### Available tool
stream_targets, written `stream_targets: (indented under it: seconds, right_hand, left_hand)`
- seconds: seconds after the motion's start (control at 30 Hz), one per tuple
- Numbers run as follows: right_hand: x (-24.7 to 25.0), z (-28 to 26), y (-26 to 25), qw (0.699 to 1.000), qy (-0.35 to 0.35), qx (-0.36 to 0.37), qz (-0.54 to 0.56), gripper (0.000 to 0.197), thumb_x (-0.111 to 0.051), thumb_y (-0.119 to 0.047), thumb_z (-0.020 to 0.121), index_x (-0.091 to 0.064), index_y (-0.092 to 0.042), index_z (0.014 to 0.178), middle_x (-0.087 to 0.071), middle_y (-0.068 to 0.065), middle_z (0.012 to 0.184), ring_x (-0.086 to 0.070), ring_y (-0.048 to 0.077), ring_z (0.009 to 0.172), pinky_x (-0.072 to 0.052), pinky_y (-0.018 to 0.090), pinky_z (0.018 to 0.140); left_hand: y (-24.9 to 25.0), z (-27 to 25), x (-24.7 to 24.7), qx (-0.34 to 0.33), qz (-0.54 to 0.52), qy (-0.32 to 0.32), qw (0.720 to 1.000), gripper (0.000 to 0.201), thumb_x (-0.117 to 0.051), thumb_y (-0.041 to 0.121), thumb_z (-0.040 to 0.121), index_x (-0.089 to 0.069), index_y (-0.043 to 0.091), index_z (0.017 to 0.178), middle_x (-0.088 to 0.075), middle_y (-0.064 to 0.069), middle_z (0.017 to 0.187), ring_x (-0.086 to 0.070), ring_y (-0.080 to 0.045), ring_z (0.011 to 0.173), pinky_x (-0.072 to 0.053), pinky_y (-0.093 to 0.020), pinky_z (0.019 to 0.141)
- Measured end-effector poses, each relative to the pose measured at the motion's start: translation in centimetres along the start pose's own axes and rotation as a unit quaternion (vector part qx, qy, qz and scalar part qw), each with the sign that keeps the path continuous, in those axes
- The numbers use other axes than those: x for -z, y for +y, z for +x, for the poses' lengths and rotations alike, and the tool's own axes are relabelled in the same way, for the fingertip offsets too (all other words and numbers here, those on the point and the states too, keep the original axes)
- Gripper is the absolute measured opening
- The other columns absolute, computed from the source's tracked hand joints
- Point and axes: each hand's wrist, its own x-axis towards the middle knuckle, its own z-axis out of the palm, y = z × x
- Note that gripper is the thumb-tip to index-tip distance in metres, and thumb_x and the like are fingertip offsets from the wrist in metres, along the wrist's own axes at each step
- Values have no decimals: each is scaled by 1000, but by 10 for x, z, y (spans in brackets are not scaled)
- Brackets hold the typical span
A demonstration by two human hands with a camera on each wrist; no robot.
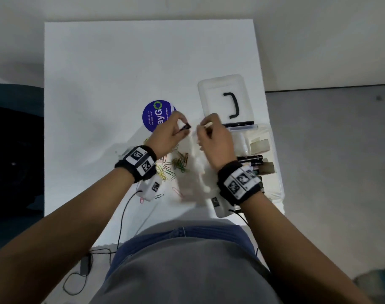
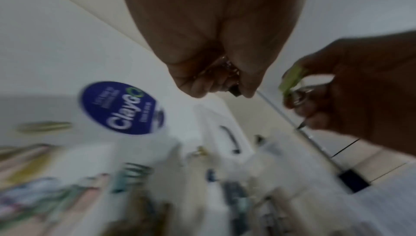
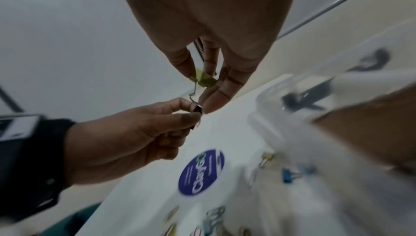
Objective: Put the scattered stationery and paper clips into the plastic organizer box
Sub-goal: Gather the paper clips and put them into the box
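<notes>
Two hands meet above a white table (image 1: 99, 84), seen from overhead. At the table's right edge sits the clear plastic box (image 1: 272, 150), open, with markers and folded card pieces inside. Its lid (image 1: 211, 88), with a black handle, lies flat on the table just behind it. A round blue sticker (image 1: 151, 116) sits on the table left of the lid, partly under the left hand. The left hand (image 1: 168, 137) is raised above the table, thumb and forefinger pinching a small black binder clip (image 1: 185, 127). The right hand (image 1: 215, 141), just beside it, pinches a green binder clip (image 3: 203, 79) in its fingertips, its wire handle reaching towards the black one; whether the two clips touch cannot be told. Below the hands, coloured paper clips (image 1: 176, 165) lie scattered on the table, near the box but outside it. The wrist views are blurred towards the table.
</notes>
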Motion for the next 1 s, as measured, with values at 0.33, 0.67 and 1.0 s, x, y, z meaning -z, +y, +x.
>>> stream_targets:
  seconds: [0.33, 0.67, 1.0]
  right_hand:
    - [75, -13, 58, 992, 15, -112, -61, 18, -47, -18, 97, -60, -16, 109, -71, 8, 91, -71, 23, 75, -59, 42, 75]
    - [57, -20, 27, 994, 10, -50, -91, 23, -46, -5, 93, -60, -11, 111, -66, 2, 94, -62, 15, 75, -48, 23, 65]
    - [-86, -30, 24, 914, -232, -90, -321, 38, -45, -9, 94, -41, -8, 132, -41, 17, 131, -53, 36, 115, -46, 40, 89]
  left_hand:
    - [81, 8, -86, -81, 96, -101, 987, 30, -53, 7, 89, -48, 15, 118, -54, -9, 96, -57, -25, 79, -47, -35, 71]
    - [29, -22, -21, 14, -20, 8, 1000, 26, -56, 15, 93, -54, 20, 119, -62, 0, 109, -63, -15, 89, -49, -23, 75]
    - [-79, -27, -26, 68, 276, -38, 958, 30, -56, 14, 90, -54, 17, 120, -52, -11, 116, -56, -30, 102, -51, -44, 82]
